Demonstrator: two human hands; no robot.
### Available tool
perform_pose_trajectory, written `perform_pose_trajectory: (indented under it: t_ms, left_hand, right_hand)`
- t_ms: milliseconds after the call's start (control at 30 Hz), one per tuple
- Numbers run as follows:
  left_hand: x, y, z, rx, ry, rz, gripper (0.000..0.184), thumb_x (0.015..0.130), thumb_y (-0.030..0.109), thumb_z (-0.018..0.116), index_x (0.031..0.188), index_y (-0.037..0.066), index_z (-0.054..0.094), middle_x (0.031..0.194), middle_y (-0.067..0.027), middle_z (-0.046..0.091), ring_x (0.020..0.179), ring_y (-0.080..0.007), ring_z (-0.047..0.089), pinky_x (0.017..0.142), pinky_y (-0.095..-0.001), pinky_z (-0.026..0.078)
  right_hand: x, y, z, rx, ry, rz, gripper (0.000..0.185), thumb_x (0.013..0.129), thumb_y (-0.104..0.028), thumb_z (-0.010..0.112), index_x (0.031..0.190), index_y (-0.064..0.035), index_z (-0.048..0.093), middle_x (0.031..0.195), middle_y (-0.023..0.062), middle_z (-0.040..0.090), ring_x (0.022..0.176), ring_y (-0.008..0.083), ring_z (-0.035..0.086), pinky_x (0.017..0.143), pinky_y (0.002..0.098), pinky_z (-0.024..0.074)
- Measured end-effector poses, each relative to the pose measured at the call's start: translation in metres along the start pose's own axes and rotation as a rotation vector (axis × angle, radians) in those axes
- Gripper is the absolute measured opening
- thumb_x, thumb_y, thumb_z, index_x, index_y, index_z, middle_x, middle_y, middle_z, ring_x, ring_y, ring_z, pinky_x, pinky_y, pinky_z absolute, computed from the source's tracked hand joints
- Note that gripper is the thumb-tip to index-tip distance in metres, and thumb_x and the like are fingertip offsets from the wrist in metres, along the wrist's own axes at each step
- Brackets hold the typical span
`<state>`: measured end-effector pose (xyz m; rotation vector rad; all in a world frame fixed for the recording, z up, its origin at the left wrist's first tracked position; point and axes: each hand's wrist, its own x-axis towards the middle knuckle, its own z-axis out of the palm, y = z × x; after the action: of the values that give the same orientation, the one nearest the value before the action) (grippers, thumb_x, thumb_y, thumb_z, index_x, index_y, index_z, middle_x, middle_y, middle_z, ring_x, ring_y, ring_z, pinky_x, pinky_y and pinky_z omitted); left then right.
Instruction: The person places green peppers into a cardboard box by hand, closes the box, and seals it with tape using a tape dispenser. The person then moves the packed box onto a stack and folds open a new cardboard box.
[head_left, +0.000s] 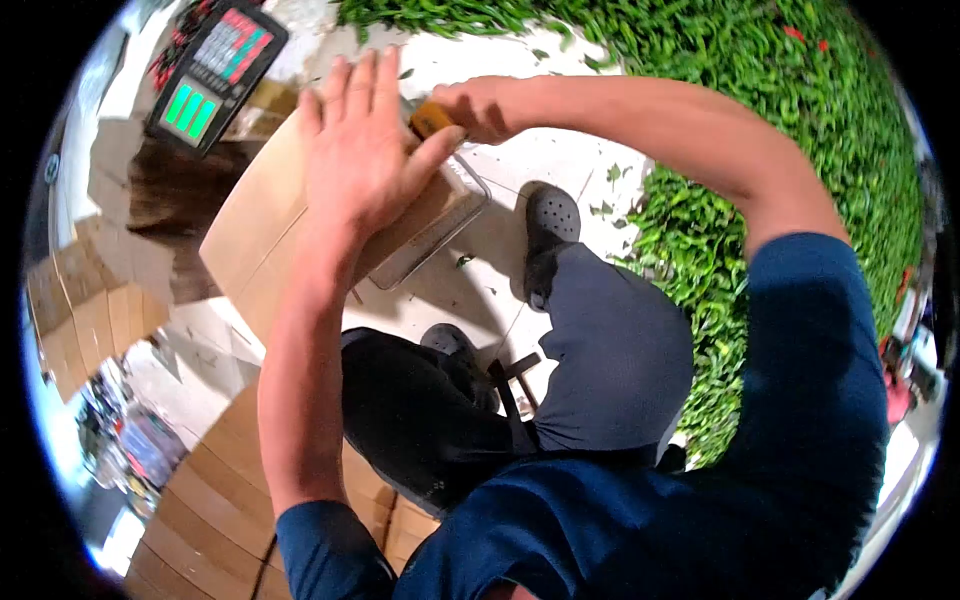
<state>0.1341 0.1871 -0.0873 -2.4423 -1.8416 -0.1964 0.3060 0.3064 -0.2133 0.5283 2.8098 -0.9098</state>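
My left hand [358,150] lies flat on the top of a cardboard box [265,205], its fingers spread and pointing away from me. Close beside its thumb, my right hand [480,112] is closed round a small orange, block-shaped object [430,120] at the box's far right edge. The exact kind of that object is hard to make out, since the fingers and left thumb partly cover it. Beneath the box shows the metal-rimmed platform [430,240] of a scale.
A scale display [215,75] with lit green digits stands beyond the box. To the right spreads a large heap of green chili peppers [700,40]. Flattened cardboard [200,510] lies at the lower left. My feet in dark clogs [552,215] rest on the tiled floor.
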Motion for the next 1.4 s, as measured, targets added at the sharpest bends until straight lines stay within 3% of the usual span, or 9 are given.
perform_pose_trajectory:
  t_ms: [167, 333, 467, 667, 900, 1067, 1167, 1267, 1400]
  left_hand:
    - [0.000, -0.004, 0.004, 0.004, 0.004, 0.029, 0.078, 0.093, 0.063, 0.051, 0.149, 0.008, 0.048, 0.155, -0.0206, 0.041, 0.148, -0.0408, 0.028, 0.119, -0.0628, 0.016]
    - [0.001, -0.003, 0.001, -0.045, -0.033, 0.012, 0.063, 0.101, 0.052, 0.043, 0.149, 0.011, 0.048, 0.157, -0.0173, 0.038, 0.150, -0.0399, 0.025, 0.121, -0.0615, 0.013]
    - [0.002, -0.011, 0.008, 0.001, -0.008, 0.054, 0.060, 0.102, 0.045, 0.042, 0.154, 0.014, 0.042, 0.156, -0.0160, 0.041, 0.150, -0.0408, 0.026, 0.120, -0.0620, 0.015]
    - [-0.008, -0.019, -0.002, -0.412, 0.096, -0.134, 0.055, 0.100, 0.023, 0.053, 0.151, 0.005, 0.041, 0.150, -0.0201, 0.048, 0.146, -0.0386, 0.035, 0.122, -0.0519, 0.022]
    - [-0.010, -0.033, -0.009, -0.215, 0.042, -0.061, 0.054, 0.102, 0.024, 0.053, 0.151, 0.004, 0.043, 0.157, -0.0189, 0.040, 0.148, -0.0369, 0.033, 0.122, -0.0477, 0.024]
    - [-0.074, -0.087, -0.028, -0.072, -0.102, -0.254, 0.060, 0.102, 0.035, 0.052, 0.154, 0.008, 0.038, 0.161, -0.0182, 0.034, 0.151, -0.0370, 0.026, 0.124, -0.0468, 0.017]
    - [-0.141, -0.132, -0.038, -0.114, -0.055, -0.532, 0.063, 0.102, 0.034, 0.055, 0.157, 0.010, 0.034, 0.164, -0.0162, 0.029, 0.153, -0.0332, 0.025, 0.124, -0.0444, 0.018]
    - [-0.198, -0.164, -0.013, -0.761, 0.272, -0.752, 0.059, 0.105, 0.028, 0.054, 0.157, 0.010, 0.034, 0.166, -0.0132, 0.026, 0.147, -0.0290, 0.034, 0.120, -0.0407, 0.029]
    - [-0.233, -0.155, 0.030, -1.712, 0.387, -0.999, 0.056, 0.106, 0.032, 0.052, 0.154, 0.007, 0.038, 0.156, -0.0124, 0.040, 0.133, -0.0225, 0.048, 0.107, -0.0363, 0.044]
  right_hand:
    - [0.017, 0.023, 0.061, -0.103, 0.036, 0.089, 0.039, 0.087, -0.007, 0.065, 0.125, -0.0068, 0.057, 0.117, 0.0231, 0.063, 0.103, 0.0396, 0.066, 0.085, 0.0487, 0.0549]
    - [0.060, -0.029, 0.013, -0.680, -0.567, 0.261, 0.030, 0.088, -0.030, 0.074, 0.114, -0.0144, 0.077, 0.124, 0.0062, 0.071, 0.110, 0.0295, 0.067, 0.084, 0.0535, 0.0575]
    - [0.065, -0.002, 0.096, -1.160, -0.533, -0.150, 0.029, 0.087, -0.030, 0.072, 0.108, -0.0105, 0.077, 0.111, 0.0080, 0.075, 0.104, 0.0318, 0.072, 0.082, 0.0572, 0.0569]
    - [-0.024, 0.012, 0.025, -0.189, -0.312, 0.310, 0.035, 0.074, -0.016, 0.078, 0.106, -0.0024, 0.074, 0.097, 0.0148, 0.075, 0.091, 0.0272, 0.073, 0.076, 0.0509, 0.0560]
    - [-0.075, 0.118, 0.057, 0.820, 0.448, 0.974, 0.052, 0.074, -0.038, 0.086, 0.108, -0.0032, 0.068, 0.097, 0.0106, 0.069, 0.086, 0.0218, 0.065, 0.076, 0.0360, 0.0532]
    - [-0.044, 0.123, 0.107, 0.966, 0.437, 0.762, 0.059, 0.073, -0.042, 0.086, 0.110, -0.0007, 0.068, 0.101, 0.0130, 0.071, 0.091, 0.0218, 0.067, 0.081, 0.0374, 0.0548]
    - [-0.018, 0.094, 0.087, 0.447, 0.389, 1.153, 0.059, 0.076, -0.048, 0.079, 0.105, 0.0036, 0.073, 0.104, 0.0253, 0.073, 0.096, 0.0337, 0.073, 0.084, 0.0415, 0.0577]
    - [0.016, -0.015, 0.034, 0.962, 0.900, 0.645, 0.075, 0.098, -0.051, 0.059, 0.142, 0.0084, 0.049, 0.127, 0.0243, 0.067, 0.117, 0.0337, 0.066, 0.098, 0.0416, 0.0524]
    - [0.028, -0.117, -0.001, 1.103, 0.778, 0.062, 0.076, 0.106, -0.056, 0.039, 0.159, -0.0027, 0.025, 0.164, 0.0169, 0.027, 0.153, 0.0253, 0.023, 0.123, 0.0363, 0.0204]
